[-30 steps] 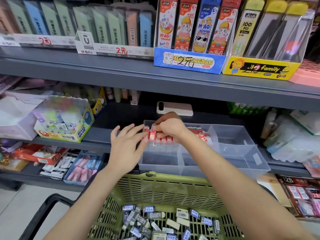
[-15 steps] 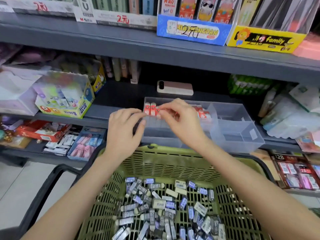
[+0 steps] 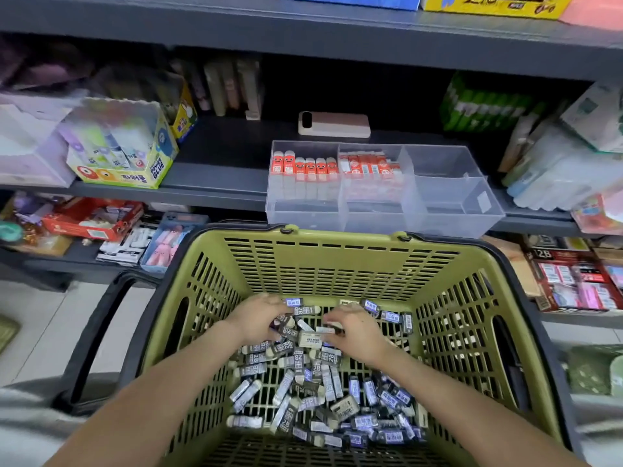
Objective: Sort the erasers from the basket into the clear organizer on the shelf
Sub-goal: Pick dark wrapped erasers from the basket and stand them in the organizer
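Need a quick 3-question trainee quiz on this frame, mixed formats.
1. True or false: the left hand and the right hand are both down in the green slotted plastic basket, among the black-sleeved erasers.
2. The sorted erasers in the clear plastic organizer wear sleeves that are: A red, B blue, C yellow.
3. Fill in: the pale pink phone lies ___ the organizer on the dark grey shelf.
Key: 1 true; 2 A; 3 behind.

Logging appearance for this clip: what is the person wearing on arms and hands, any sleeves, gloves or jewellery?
The left hand and right hand are bare: no gloves, rings, watch or bracelet. The left forearm and right forearm are bare too, no sleeve up to the frame's edge. At the lower left edge, grey cloth may be clothing; cannot tell.
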Demonstrator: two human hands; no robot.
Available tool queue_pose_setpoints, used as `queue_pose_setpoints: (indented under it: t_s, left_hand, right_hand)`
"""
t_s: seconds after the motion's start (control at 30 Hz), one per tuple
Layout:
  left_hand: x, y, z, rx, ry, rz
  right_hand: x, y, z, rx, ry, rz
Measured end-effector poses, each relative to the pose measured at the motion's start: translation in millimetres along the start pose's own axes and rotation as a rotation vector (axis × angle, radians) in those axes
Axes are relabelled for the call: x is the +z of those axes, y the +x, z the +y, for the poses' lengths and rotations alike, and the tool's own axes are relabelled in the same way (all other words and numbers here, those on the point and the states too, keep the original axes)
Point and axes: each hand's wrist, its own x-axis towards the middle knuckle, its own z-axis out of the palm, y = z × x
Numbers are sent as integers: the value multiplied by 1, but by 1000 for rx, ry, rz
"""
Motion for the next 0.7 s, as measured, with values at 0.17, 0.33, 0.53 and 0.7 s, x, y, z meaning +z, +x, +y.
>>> queue_pose_setpoints:
  t_s: [0.17, 0.33, 0.53, 0.7]
  left_hand:
    - [27, 0, 5, -52, -85, 196]
    - [40, -1, 12, -80, -215, 214]
    - [43, 4, 22, -102, -260, 149]
    - [33, 8, 25, -136, -187, 69]
  right_hand:
    - [20, 4, -9, -128, -209, 23]
    - [36, -20, 6, -7, -354, -63]
    - [34, -21, 12, 66, -255, -145]
    - [30, -22, 9, 159, -128, -219]
